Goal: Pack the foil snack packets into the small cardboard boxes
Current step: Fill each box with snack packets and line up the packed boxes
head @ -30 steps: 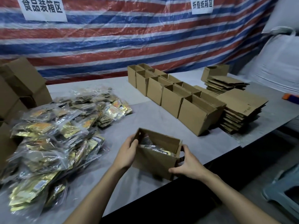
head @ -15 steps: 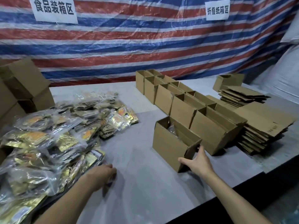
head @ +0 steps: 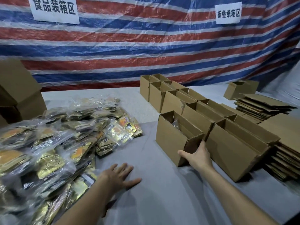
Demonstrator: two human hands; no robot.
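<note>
A small open cardboard box (head: pixel 172 140) stands on the grey table (head: pixel 162 200), its right side against the row of open boxes (head: pixel 235 148). A foil packet (head: pixel 176 125) shows inside it at the far end. My right hand (head: pixel 198 156) presses on the box's near end, fingers straight up the flap and thumb spread along the lower corner. My left hand (head: pixel 118 174) lies flat on the table with fingers spread, holding nothing, just right of the big pile of foil snack packets (head: pixel 65 140) in clear bags.
Several more open small boxes (head: pixel 162 95) run in a row toward the striped tarp wall. Two stacks of flattened boxes (head: pixel 259 106) (head: pixel 287 159) lie on the right. Large cardboard cartons (head: pixel 19 95) stand at the far left. The table's front edge is close to me.
The box went from the table's front to the row of open boxes, pushed by my right hand. My left hand let go, swung toward the packet pile and now lies flat.
</note>
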